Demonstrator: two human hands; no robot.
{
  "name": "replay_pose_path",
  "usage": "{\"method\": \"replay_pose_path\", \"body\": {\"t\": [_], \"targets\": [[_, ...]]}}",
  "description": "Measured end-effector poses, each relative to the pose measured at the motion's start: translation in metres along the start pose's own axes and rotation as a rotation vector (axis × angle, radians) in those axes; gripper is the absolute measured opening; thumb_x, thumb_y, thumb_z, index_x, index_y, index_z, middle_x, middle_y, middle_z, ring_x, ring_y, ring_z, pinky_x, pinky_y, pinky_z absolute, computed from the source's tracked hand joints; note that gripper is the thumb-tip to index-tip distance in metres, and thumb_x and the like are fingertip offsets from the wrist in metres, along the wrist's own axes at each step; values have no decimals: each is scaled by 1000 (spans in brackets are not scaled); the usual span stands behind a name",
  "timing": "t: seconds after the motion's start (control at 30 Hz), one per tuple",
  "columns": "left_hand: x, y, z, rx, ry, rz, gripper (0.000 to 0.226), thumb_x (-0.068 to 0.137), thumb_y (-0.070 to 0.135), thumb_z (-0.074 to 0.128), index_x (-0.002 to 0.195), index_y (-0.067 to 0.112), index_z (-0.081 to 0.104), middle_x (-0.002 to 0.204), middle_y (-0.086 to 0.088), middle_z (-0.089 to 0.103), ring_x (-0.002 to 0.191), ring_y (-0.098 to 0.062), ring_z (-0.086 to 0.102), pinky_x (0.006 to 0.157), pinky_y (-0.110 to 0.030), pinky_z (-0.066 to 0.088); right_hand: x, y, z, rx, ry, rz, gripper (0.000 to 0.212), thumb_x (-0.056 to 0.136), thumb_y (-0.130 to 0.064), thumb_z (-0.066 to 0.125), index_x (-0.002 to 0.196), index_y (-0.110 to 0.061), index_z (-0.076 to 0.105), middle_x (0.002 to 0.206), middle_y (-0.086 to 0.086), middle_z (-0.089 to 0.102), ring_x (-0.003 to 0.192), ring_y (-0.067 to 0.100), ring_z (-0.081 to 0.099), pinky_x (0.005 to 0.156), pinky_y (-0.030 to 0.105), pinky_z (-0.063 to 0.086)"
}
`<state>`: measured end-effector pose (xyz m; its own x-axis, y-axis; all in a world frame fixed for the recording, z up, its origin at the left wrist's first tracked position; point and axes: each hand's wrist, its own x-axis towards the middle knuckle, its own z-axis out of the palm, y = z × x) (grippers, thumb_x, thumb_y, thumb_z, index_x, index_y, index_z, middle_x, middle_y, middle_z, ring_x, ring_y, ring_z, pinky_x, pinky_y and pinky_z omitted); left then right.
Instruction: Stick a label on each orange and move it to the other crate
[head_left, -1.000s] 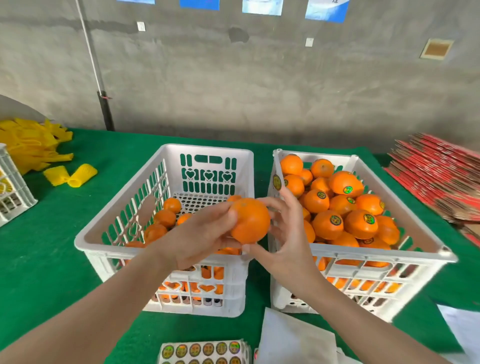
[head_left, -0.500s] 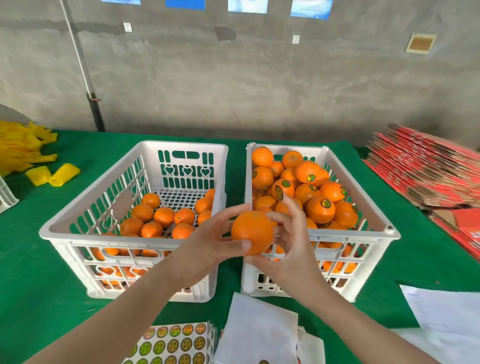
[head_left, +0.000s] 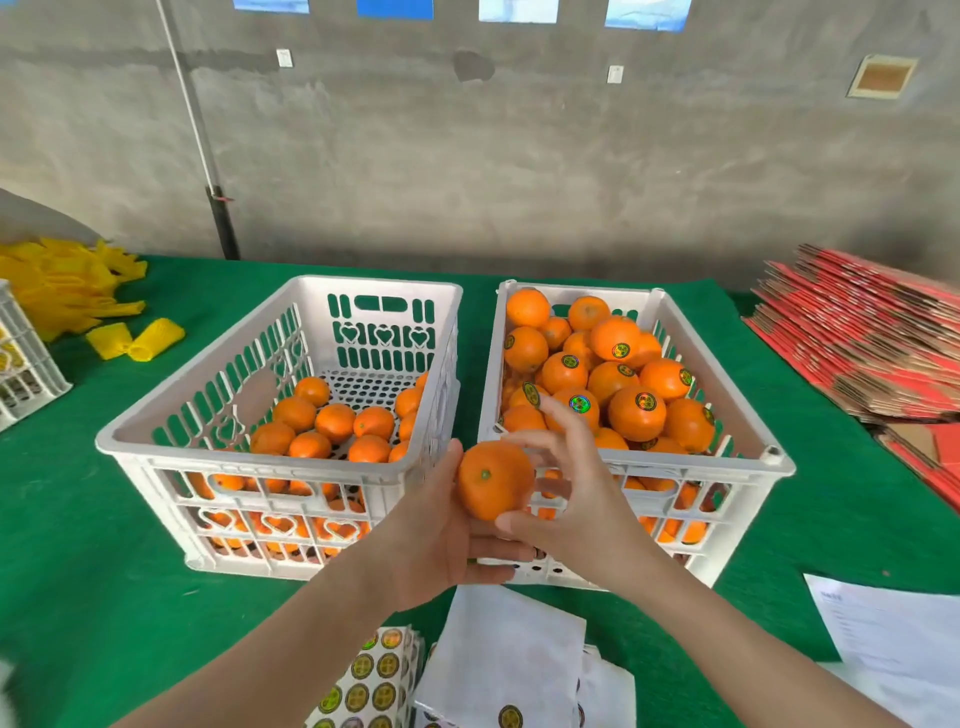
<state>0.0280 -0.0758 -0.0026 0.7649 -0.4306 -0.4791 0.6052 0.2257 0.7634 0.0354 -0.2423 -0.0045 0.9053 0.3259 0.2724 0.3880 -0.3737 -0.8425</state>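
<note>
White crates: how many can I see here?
3. The left crate sits left of centre, the right crate beside it, and a third crate is cut off at the picture's left edge. More may be out of view.

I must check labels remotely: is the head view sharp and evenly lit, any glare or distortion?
Head view: light soft and even, shadows faint, no harsh glare. The held orange is sharp; labels in the right crate show, one with a rainbow sheen, their print too small to read. The wide angle splays the crate walls and leans the pipe.
</note>
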Motion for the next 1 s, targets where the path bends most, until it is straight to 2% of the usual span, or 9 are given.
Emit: {"method": "replay_pose_path", "body": {"t": [0.07, 0.17, 0.27, 0.4, 0.5, 0.7, 0.8, 0.9, 1.0], "targets": [[2, -3, -1, 73, -3, 35, 88, 70, 78, 29, 133, 19, 48, 113, -13, 68, 101, -28, 67, 79, -42, 56, 1, 2, -1, 73, 45, 64, 95, 64, -54, 80, 130, -60, 13, 112, -25, 59, 101, -5, 56, 79, 12, 49], [1, -3, 1, -3, -34, 190, 71, 71, 64, 63, 129, 24, 51, 127, -11, 61, 110, -30, 64, 83, -40, 56, 2, 2, -3, 122, 61, 187, 97, 55, -68, 71, 133, -46, 19, 101, -15, 66, 83, -1, 62, 66, 14, 50], [3, -1, 1, -144, 36, 253, 58, 70, 35, 76, 122, 20, 54, 124, -16, 57, 92, -33, 68, 71, -35, 57, 5, -2, -7, 219, 37, 216, 67, 65, -57, 71, 120, -39, 38, 100, -12, 68, 91, 0, 64, 67, 15, 50], [4, 4, 0, -200, 151, 183, 72, 64, 45, 68, 128, 22, 46, 123, -20, 52, 74, -27, 58, 51, -27, 52, 9, -7, -15, 272, 60, 181, 4, 89, -23, 63, 90, -25, 66, 102, -13, 67, 99, 4, 61, 84, 23, 50], [4, 4, 0, -108, 151, 184, 71, 65, 52, 65, 126, 20, 50, 107, -17, 58, 67, -21, 58, 49, -25, 50, 6, -14, -10, 122, -30, 107, 18, 89, -13, 61, 76, -24, 65, 111, -13, 58, 101, -5, 55, 83, 17, 49], [7, 1, 0, -49, 125, 240, 57, 66, 54, 64, 111, 20, 60, 87, -9, 67, 68, -18, 61, 58, -27, 53, 4, -17, 2, -204, 4, 9, 15, 90, -19, 61, 77, -25, 59, 114, -6, 52, 105, -7, 45, 91, 16, 39], [8, -1, 1, -30, 125, 298, 52, 71, 53, 63, 111, 20, 60, 94, -10, 66, 74, -20, 60, 65, -30, 52, 3, -16, 7, -278, 79, -49, 10, 90, -18, 62, 81, -13, 63, 109, -6, 51, 100, -17, 41, 83, 2, 30], [8, -2, 4, 29, 185, 349, 50, 75, 52, 59, 116, 23, 57, 110, -16, 60, 82, -24, 58, 72, -32, 52, 1, -14, 11, -373, 137, -87, 12, 89, -19, 63, 80, -12, 59, 107, -3, 54, 96, -7, 43, 82, 0, 28], [5, -4, 9, 162, 256, 427, 43, 85, 51, 51, 120, 26, 52, 107, -15, 60, 72, -21, 58, 58, -23, 48, -1, -13, 11, -441, 186, -92, 15, 88, -23, 64, 77, -15, 57, 104, -1, 57, 97, 6, 49, 78, 6, 32]]}}
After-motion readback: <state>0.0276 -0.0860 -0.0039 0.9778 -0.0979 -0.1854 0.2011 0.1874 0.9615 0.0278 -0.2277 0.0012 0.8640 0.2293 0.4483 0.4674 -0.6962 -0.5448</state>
